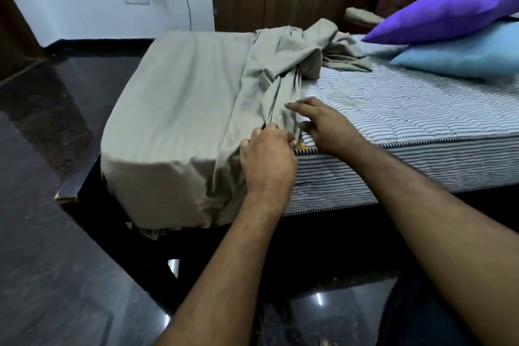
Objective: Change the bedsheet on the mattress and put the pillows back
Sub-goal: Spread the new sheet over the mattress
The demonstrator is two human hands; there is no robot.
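On the bed, the grey-green bedsheet covers only the left end of the striped mattress, fitted over its near corner; the rest lies bunched in a twisted ridge across the middle. Most of the mattress is bare, so spreading and tucking are left. The purple pillow sits on the blue pillow at the far right, not yet laid out. The left hand pinches the sheet's edge at the mattress rim; the right hand rests beside it, fingers loosely spread, grasping nothing visible.
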